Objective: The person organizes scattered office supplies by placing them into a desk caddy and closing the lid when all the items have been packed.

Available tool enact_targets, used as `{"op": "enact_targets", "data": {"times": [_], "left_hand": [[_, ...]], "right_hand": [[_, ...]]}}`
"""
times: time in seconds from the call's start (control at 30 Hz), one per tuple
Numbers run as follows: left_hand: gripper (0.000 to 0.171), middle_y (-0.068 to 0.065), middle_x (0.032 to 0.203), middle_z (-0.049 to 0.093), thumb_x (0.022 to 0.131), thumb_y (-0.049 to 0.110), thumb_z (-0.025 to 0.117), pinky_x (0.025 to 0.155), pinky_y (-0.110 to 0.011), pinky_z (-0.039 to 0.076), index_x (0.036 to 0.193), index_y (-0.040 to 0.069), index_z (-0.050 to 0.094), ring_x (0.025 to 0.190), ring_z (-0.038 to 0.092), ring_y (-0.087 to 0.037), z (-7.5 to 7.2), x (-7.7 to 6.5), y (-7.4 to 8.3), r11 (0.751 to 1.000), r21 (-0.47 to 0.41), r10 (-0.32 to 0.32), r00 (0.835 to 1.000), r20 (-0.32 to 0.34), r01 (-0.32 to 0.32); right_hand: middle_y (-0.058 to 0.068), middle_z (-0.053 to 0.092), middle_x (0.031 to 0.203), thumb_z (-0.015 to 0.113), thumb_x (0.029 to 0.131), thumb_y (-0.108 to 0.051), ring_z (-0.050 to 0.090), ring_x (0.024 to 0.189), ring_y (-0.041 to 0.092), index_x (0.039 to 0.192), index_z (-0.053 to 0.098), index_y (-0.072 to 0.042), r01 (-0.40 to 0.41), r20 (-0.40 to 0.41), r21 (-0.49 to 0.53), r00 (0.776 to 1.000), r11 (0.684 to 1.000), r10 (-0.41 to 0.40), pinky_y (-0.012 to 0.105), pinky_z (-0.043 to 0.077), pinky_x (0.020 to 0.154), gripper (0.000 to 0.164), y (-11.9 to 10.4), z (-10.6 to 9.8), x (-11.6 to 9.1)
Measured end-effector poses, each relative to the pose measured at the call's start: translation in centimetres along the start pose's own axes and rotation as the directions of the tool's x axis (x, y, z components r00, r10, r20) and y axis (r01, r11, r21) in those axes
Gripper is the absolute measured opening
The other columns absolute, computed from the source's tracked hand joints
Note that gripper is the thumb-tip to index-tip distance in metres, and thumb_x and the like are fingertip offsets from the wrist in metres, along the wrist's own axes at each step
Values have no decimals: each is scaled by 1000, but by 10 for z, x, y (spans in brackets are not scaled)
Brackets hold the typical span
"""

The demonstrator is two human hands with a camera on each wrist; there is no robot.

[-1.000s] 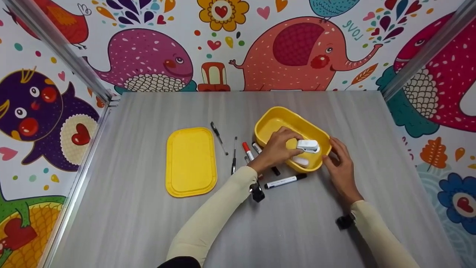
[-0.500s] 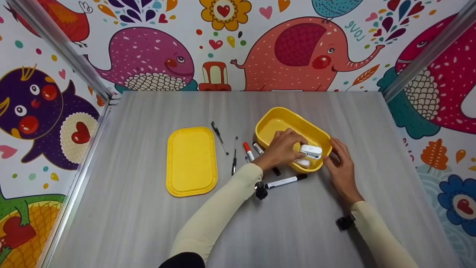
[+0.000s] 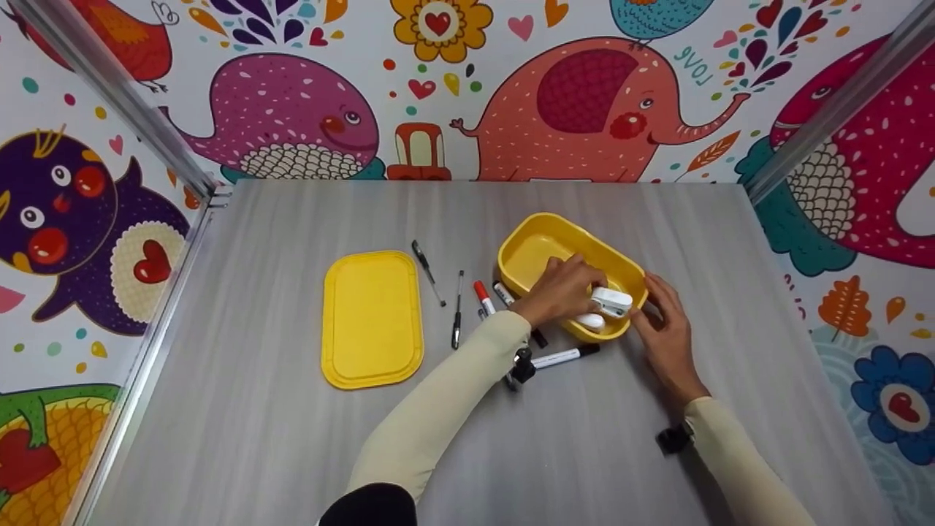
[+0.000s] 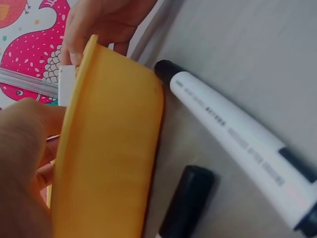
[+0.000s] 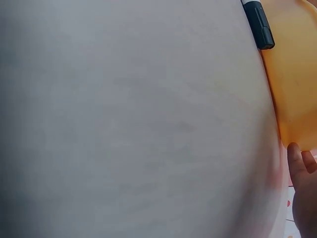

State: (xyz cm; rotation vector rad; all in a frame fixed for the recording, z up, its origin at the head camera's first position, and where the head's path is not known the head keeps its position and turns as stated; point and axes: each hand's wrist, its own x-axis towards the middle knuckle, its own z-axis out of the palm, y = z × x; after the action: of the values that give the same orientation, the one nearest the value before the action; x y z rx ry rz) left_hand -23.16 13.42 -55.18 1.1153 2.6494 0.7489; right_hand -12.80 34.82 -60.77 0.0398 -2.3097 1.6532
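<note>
A yellow plastic box point(image 3: 529, 256) sits on the table, its mouth facing up. Inside its near right part, my left hand point(image 3: 564, 291) holds a small white stapler point(image 3: 612, 301) between thumb and fingers. Below the stapler lies a rounded white object point(image 3: 590, 321), partly covered by the hand. My right hand point(image 3: 666, 332) grips the box's right end, thumb and fingers spread around the corner. From the left wrist view, the box's outer wall point(image 4: 109, 139) hides most of the left fingers. The right wrist view catches the right thumb point(image 5: 295, 161) against the box.
A yellow lid point(image 3: 372, 319) lies flat to the left. Two slim pens, one of them a black-capped pen point(image 3: 429, 272), rest between lid and box. Along the box's near side are a red-capped marker point(image 3: 482, 294), a white marker point(image 3: 566, 357) and others partly under the left arm.
The left hand has moved slightly right and lower in the box with the stapler, which now sits close beside the rounded white object. The right hand stays at the box's end.
</note>
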Motion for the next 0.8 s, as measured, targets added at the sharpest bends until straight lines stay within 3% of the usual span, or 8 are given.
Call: {"op": "enact_targets", "data": {"times": [0.33,0.57,0.8], "left_hand": [[17,9,109,71,101,28,83,94,-36,37,117,21,82,108,54,-13,5,1,2,998,63,-15,999,29,13],[18,8,110,72,102,26,82,96,-36,38,119,20,83,103,56,-12,6,5,3,998,22,-64,995,74,62],[15,9,106,75,103,19,81,91,-34,40,118,17,83,93,59,-12,3,6,0,998,-51,-41,994,100,46]], "right_hand": [[12,44,170,70,104,7,52,145,37,162,53,-4,21,3,38,1000,999,-21,16,48,110,61,1,0,-1],[15,42,171,66,105,9,49,147,43,161,50,3,-1,-6,29,1000,1000,1,16,46,111,59,-12,3,-3],[22,40,170,66,106,8,47,145,48,160,49,7,2,12,21,1000,1000,-2,18,47,112,57,-34,4,-5]]}}
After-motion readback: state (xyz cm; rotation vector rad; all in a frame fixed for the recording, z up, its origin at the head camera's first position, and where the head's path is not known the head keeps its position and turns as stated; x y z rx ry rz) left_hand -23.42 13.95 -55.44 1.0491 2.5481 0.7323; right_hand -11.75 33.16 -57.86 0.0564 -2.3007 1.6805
